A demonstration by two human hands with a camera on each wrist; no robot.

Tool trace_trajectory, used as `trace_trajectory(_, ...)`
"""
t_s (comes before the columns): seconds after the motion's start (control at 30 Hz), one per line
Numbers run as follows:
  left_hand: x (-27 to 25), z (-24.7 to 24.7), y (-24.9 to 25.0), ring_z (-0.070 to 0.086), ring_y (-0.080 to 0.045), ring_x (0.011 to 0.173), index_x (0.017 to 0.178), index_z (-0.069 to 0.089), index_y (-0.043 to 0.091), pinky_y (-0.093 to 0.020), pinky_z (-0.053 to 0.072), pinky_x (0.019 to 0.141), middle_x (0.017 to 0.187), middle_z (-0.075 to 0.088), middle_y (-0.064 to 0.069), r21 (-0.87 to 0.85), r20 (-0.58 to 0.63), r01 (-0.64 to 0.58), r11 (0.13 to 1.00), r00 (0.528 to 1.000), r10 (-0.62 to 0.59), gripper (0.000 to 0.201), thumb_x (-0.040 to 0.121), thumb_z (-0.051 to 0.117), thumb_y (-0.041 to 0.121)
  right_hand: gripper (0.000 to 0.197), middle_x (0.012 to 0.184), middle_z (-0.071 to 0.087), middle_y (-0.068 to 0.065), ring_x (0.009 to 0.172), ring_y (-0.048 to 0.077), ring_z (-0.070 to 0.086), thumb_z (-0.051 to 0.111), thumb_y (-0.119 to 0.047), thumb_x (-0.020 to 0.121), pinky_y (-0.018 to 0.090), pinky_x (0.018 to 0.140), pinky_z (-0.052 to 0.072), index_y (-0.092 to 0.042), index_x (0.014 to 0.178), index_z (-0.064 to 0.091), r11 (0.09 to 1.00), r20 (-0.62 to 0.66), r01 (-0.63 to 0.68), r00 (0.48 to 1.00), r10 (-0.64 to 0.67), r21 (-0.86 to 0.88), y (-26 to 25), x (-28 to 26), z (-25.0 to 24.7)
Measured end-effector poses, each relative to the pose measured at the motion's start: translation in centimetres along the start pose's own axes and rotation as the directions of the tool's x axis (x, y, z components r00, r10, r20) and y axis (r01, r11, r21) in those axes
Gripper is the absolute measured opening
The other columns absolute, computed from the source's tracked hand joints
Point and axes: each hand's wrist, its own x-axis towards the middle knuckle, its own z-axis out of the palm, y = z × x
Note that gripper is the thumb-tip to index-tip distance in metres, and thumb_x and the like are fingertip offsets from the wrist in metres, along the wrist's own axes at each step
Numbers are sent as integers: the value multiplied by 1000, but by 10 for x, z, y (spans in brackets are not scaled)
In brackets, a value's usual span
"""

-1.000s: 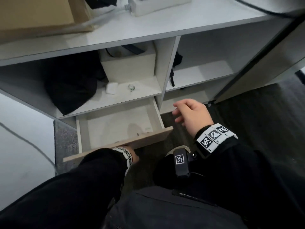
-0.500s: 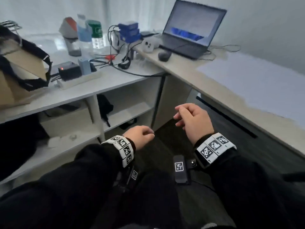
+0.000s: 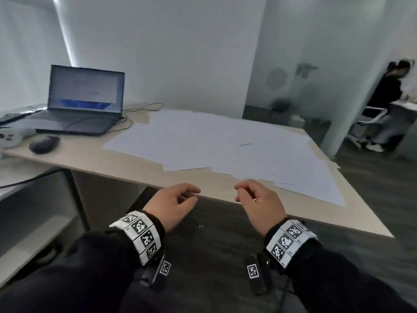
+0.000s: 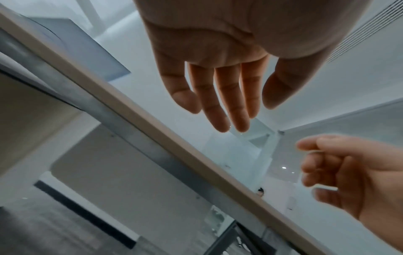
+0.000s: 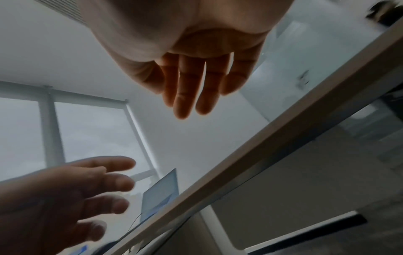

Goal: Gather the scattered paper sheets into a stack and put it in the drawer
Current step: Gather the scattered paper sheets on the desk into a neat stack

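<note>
Several white paper sheets [image 3: 225, 143] lie scattered and overlapping across the light wooden desk [image 3: 126, 168], reaching its right side. My left hand [image 3: 178, 202] and right hand [image 3: 255, 199] hover side by side just before the desk's front edge, short of the sheets. Both have loosely curled fingers and hold nothing. In the left wrist view the left hand [image 4: 218, 103] hangs relaxed over the desk edge [image 4: 196, 146]. The right wrist view shows the right hand [image 5: 191, 89] likewise empty. The drawer is out of view.
An open laptop [image 3: 83, 98], a dark mouse [image 3: 44, 144], a white controller [image 3: 11, 137] and cables sit on the desk's left part. A white shelf unit [image 3: 22, 222] stands at the left. A person [image 3: 388, 98] is by a chair at the far right.
The view swung from the open drawer up to the desk. My left hand let go of the drawer front, and both hands rose to the desk's front edge.
</note>
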Motion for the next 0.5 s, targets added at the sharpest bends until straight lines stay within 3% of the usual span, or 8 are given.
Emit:
trace_trajectory(0.07, 18, 12, 23, 65, -2, 86, 98, 70, 37, -21, 50, 84, 91, 72, 12, -79, 23, -27, 996, 999, 29, 14, 90, 65, 28, 15, 79, 70, -16, 76, 2, 65, 52, -33, 92, 32, 76, 56, -37, 92, 66, 996, -55, -71, 996, 74, 56, 11, 11, -18)
trace_trajectory(0.17, 52, 28, 56, 67, -9, 89, 93, 71, 38, -28, 52, 87, 90, 75, 13, -208, 44, -60, 976, 997, 70, 13, 81, 65, 36, 16, 79, 72, -9, 76, 18, 66, 53, -27, 91, 39, 75, 58, -33, 90, 67, 974, -137, -147, 976, 171, 174, 21, 41, -36)
trace_trajectory(0.27, 94, 46, 76, 68, -11, 93, 95, 72, 40, -32, 52, 83, 92, 75, 14, -292, 83, -102, 951, 988, 132, 20, 78, 61, 40, 17, 78, 73, -3, 73, 11, 67, 53, -23, 91, 28, 68, 53, -26, 89, 69, 946, -188, -179, 954, 234, 271, 35, 83, -46)
trace_trajectory(0.33, 132, 60, 82, 69, -7, 90, 98, 71, 37, -28, 48, 77, 93, 75, 13, -328, 107, -118, 937, 981, 161, 16, 87, 63, 31, 19, 81, 74, 1, 68, 10, 66, 52, -25, 91, 24, 64, 46, -21, 89, 70, 911, -150, -242, 940, 306, 335, 50, 115, -50)
trace_trajectory(0.4, 172, 70, 87, 69, -7, 87, 101, 71, 33, -27, 48, 73, 93, 75, 11, -371, 101, -114, 922, 982, 162, 18, 92, 61, 21, 21, 82, 74, 3, 67, 13, 65, 52, -27, 91, 27, 64, 45, -17, 90, 71, 858, -88, -317, 920, 381, 404, 63, 146, -54)
trace_trajectory(0.5, 228, 85, 93, 70, -7, 88, 102, 71, 32, -31, 52, 75, 93, 75, 11, -433, 96, -35, 901, 992, 85, 18, 93, 59, 21, 23, 81, 74, 2, 66, 14, 65, 53, -27, 89, 29, 64, 45, -15, 93, 71, 800, -47, -405, 881, 472, 444, 83, 188, -61)
